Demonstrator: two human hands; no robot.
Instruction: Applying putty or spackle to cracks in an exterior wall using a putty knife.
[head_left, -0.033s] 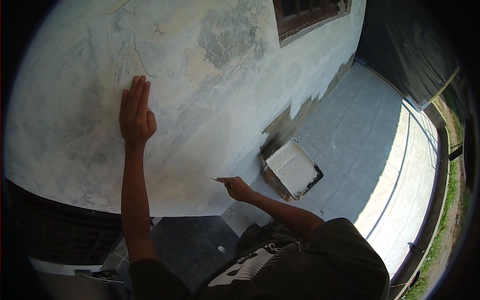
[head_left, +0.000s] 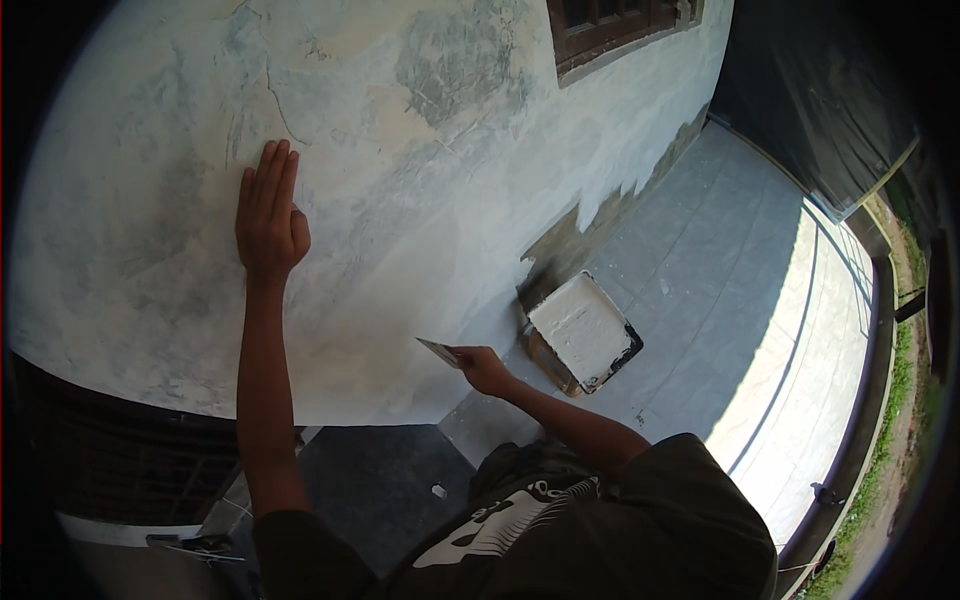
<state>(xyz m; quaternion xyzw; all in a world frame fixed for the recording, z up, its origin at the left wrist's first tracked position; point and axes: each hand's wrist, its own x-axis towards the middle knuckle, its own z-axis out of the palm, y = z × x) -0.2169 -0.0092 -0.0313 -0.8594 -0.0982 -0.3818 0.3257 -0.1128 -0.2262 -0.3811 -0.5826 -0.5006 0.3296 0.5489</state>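
My left hand [head_left: 272, 215] lies against the patchy white wall [head_left: 360, 250], its fingers stretched upward just under a thin crack. Lower down and to the right, my right hand [head_left: 484, 371] grips a putty knife [head_left: 437, 350]. The thin flat blade points up and left, close to the wall; whether it touches cannot be made out. Beyond that hand, a rectangular black-rimmed tray [head_left: 587, 332] filled with white paste rests on a box-like support beside the wall's foot.
A brown-framed window [head_left: 620, 35] is set in the wall above. Grey floor tiles [head_left: 690, 270] stretch to the right, partly sunlit, up to a low edge with grass [head_left: 885, 430]. Dark sheeting [head_left: 800, 90] hangs at the upper right. A dark floor area [head_left: 380, 490] lies below the wall.
The putty knife has turned, so more of its blade face shows. My right hand has shifted slightly right and up. The left hand stays on the wall.
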